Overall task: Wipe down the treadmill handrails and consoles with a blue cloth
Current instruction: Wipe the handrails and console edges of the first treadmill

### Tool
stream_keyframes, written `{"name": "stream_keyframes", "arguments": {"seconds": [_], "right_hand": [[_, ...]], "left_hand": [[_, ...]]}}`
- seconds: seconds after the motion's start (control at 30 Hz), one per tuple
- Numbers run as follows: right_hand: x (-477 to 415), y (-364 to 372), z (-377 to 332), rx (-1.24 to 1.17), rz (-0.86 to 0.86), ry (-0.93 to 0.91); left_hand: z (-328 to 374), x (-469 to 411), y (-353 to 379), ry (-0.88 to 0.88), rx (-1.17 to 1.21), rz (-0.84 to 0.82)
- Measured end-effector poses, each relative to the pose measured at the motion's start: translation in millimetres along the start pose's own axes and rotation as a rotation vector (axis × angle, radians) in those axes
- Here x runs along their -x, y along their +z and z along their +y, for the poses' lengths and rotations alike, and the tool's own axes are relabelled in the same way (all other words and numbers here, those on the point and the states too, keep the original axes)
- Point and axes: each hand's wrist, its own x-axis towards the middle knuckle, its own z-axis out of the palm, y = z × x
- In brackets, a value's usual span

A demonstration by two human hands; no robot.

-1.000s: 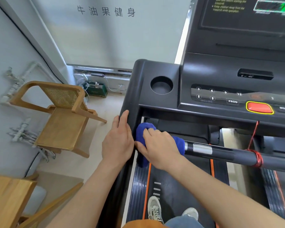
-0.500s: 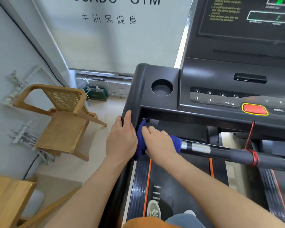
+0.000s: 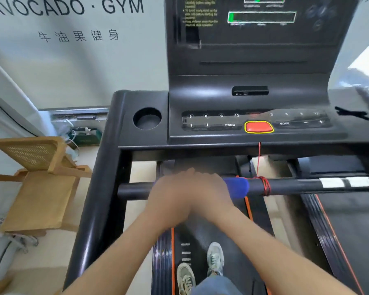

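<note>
Blue cloth [image 3: 238, 187] wraps smoothly round black handrail [image 3: 296, 185].

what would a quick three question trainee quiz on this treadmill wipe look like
1. True or false: the blue cloth is on the black handrail bar.
2. What is wound round that bar just right of the cloth? A red cord; B yellow strap; C metal chain.
3. Fill the gap: the round cup holder lies to the ___ of the red button.
Key: 1 true; 2 A; 3 left.
</note>
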Motion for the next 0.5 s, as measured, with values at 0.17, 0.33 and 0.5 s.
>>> {"name": "stream_keyframes", "arguments": {"seconds": [0.17, 0.33, 0.5], "right_hand": [[33.2, 5.5, 78.6, -0.040, 0.098, 0.006], [62.1, 9.0, 131.1, 0.064, 0.093, 0.139], [49.3, 5.3, 103.4, 0.034, 0.074, 0.196]], "left_hand": [[3.2, -18.5, 4.5, -0.026, -0.207, -0.069], [92.7, -66.0, 20.3, 0.104, -0.166, -0.011], [71.7, -60.1, 21.5, 0.099, -0.183, -0.028]]}}
